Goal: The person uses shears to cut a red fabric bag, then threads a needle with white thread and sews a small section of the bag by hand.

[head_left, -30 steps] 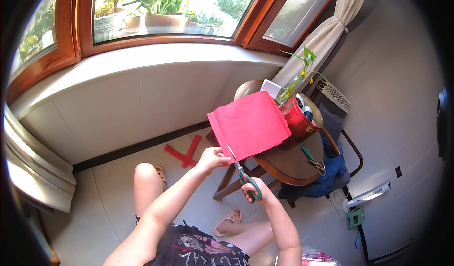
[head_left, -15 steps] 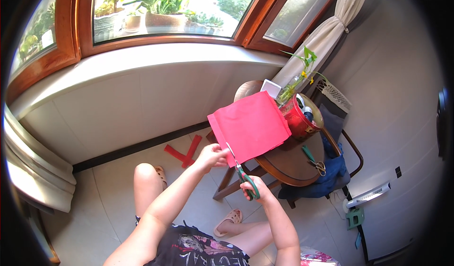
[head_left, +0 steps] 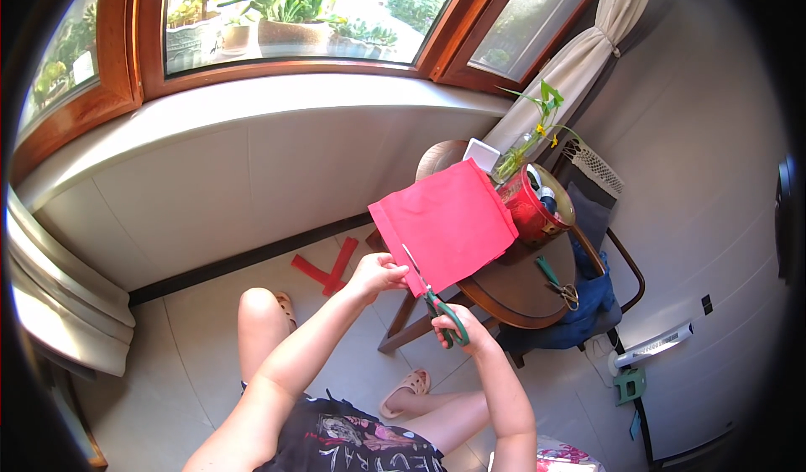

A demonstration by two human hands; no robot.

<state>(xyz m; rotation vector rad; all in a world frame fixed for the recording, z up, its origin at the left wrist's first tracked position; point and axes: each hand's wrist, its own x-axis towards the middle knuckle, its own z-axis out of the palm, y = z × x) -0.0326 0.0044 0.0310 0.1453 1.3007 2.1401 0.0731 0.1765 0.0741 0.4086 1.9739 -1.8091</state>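
Note:
A flat red sheet (head_left: 449, 224) lies over the near left part of a round wooden table; whether it is paper or cloth I cannot tell. Its lower left edge is pinched between the thumb and fingers of my left hand (head_left: 376, 277). In my right hand (head_left: 467, 327) is a pair of scissors (head_left: 434, 304) with green handles, my fingers through the loops. The blades point up and left and lie at the sheet along a narrow strip of that edge, just right of my left fingertips.
Two red strips (head_left: 336, 270) lie crossed on the tiled floor. The round table (head_left: 512, 291) also bears a red bucket (head_left: 533, 216) with things in it, a glass vase with a plant (head_left: 516, 157), a white box (head_left: 482, 154) and green-handled tool (head_left: 550, 272). Dark blue cloth (head_left: 592, 304) hangs behind.
My right hand and the scissors have shifted slightly up and right, the blades reaching a little further along the strip. My left fingers have moved slightly right on the edge.

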